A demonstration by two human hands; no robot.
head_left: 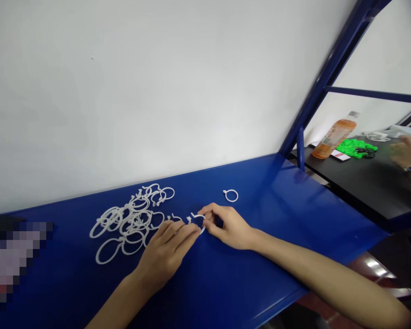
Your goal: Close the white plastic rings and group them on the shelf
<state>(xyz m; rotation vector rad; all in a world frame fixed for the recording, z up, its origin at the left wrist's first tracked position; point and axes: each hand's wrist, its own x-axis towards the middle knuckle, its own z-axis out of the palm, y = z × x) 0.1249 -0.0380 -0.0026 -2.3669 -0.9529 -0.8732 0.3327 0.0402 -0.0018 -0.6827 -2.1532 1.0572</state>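
My right hand (231, 227) pinches one side of an open white plastic ring (202, 216) between thumb and fingers. The ring's ends are apart, with a small knob or clasp at its upper left. My left hand (171, 249) is closed at the ring's lower left, its fingertips at the ring; its thumb is hidden. Just beyond its fingers lies another open ring (178, 218), partly covered. To the left is a loose pile of white plastic rings (137, 219), several overlapping. A single closed ring (231, 195) lies apart, behind my right hand.
The blue tabletop (277, 210) meets a white wall (192, 91). A blue metal frame (315, 91) rises at right. Beyond it, a black table (370, 178) holds an orange drink bottle (335, 137) and green pieces (354, 148); another person's hand (409, 153) is there. A pixelated object (13, 260) lies left.
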